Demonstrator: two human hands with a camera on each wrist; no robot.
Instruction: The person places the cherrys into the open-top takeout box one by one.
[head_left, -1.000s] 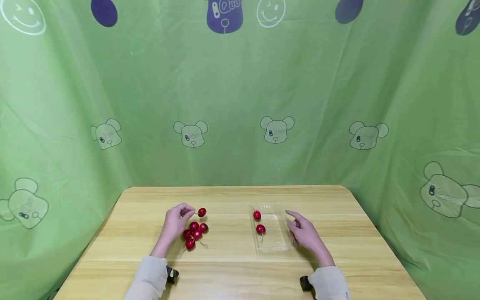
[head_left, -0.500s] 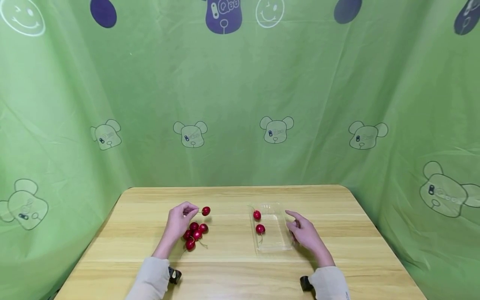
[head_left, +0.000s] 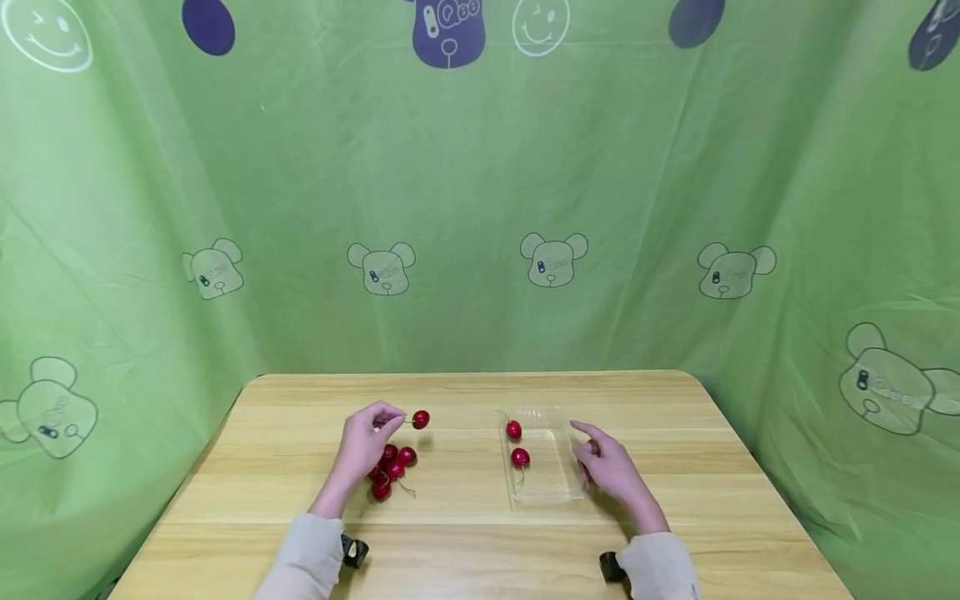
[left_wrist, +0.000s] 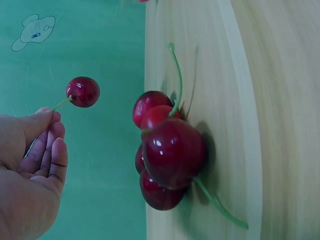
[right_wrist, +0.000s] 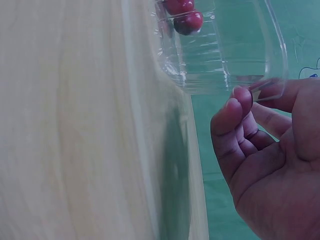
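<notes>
Held cherry (head_left: pixel 421 419): glossy dark red. Piled cherries (left_wrist: pixel 172 152): red to deep maroon; stems (left_wrist: pixel 179 80) green. Container (head_left: pixel 552 475): clear, colourless. Tabletop (head_left: pixel 465 558): pale yellow-brown, streaked wood grain. Curtain (head_left: pixel 465 167): green, printed with dark-outlined bear heads (head_left: pixel 552 265), purple patches (head_left: pixel 208 27), white-lined smileys (head_left: pixel 542 27). Sleeves (head_left: pixel 302 557): off-white. Wrist devices (head_left: pixel 611 567): black.

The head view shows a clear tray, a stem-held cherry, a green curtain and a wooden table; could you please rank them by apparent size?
1. Green curtain
2. Wooden table
3. Clear tray, though its edges are faint
4. Stem-held cherry, plainly the smallest
</notes>
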